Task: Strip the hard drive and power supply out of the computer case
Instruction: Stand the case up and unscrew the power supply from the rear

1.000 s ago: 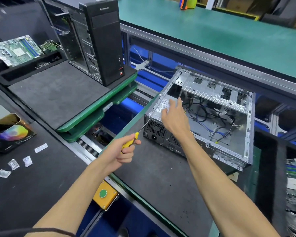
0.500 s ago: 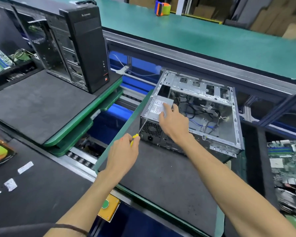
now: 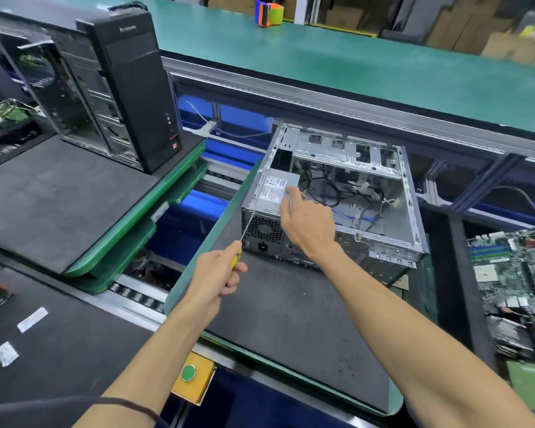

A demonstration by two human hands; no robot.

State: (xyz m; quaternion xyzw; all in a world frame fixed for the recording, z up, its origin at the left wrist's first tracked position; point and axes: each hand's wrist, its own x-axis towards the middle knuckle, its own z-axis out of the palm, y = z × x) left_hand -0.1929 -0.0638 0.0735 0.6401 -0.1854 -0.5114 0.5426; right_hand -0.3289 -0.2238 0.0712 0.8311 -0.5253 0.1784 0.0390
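An open silver computer case (image 3: 393,239) lies on its side on a dark mat. The grey power supply (image 3: 275,188) with a white label sits in its near left corner, loose black cables (image 3: 334,193) beside it. My right hand (image 3: 306,225) rests flat on top of the power supply with fingers apart. My left hand (image 3: 218,276) grips a yellow-handled screwdriver (image 3: 244,234), whose tip touches the upper left corner of the case's rear panel. I cannot make out a hard drive.
A black tower PC (image 3: 130,88) stands on stacked green-edged trays (image 3: 130,239) to the left. Motherboards (image 3: 513,273) lie at the right. A yellow box with a green button (image 3: 192,376) sits at the near edge. A green bench (image 3: 352,66) runs behind.
The view has drifted so the case sits more central. My left hand has brought the screwdriver tip up to the case's rear corner. My right hand stays on the power supply.
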